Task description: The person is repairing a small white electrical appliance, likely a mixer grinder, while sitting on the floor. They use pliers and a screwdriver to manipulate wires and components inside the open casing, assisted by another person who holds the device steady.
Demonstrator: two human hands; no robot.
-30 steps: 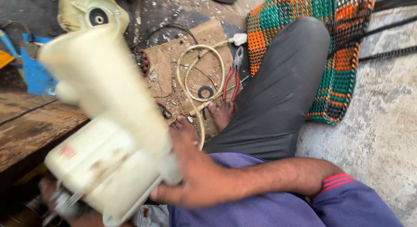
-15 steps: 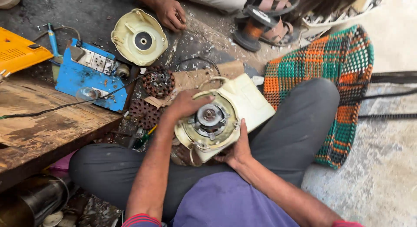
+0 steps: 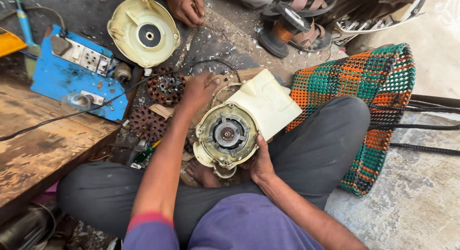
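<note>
motor housing cream, on person's lap, round open end up | blue box on bench's far edge | right hand grasping housing's near rim | left hand released, resting beyond housing, by copper winding

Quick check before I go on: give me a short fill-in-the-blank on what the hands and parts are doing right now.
1. The right hand holds the cream motor housing at its ____ edge.
2. The left hand reaches away from the body, toward the copper-wound ____.
3. The switch box on the bench is coloured ____.
4. The round cream cover lies beside another person's ____.

Missing words: lower; coil; blue; hand
</note>
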